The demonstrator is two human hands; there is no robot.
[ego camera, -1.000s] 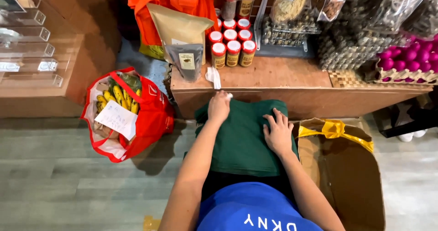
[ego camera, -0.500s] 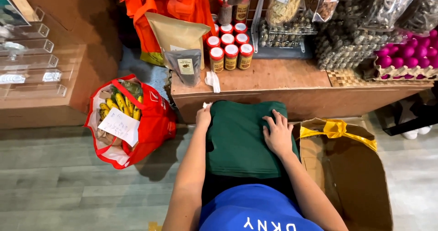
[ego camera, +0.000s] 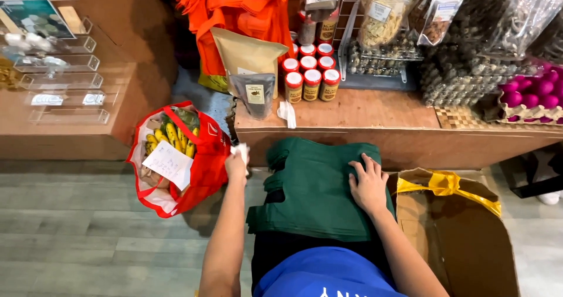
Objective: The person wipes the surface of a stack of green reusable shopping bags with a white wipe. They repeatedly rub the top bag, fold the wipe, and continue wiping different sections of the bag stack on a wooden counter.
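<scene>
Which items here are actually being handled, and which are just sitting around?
Being handled:
- green bags stack, under right hand
- small white piece, pinched in left hand

Sitting around:
- red bag with bananas and paper note
- red-lidded jars
- brown pouch
- cardboard box
- pink eggs

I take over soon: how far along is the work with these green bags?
Done: the red bag stands filled with bananas and a paper note. In hand: the right hand lies flat on the green bags on the lap; the left hand pinches a white scrap beside the red bag. Left: the cardboard box stands open.
</scene>
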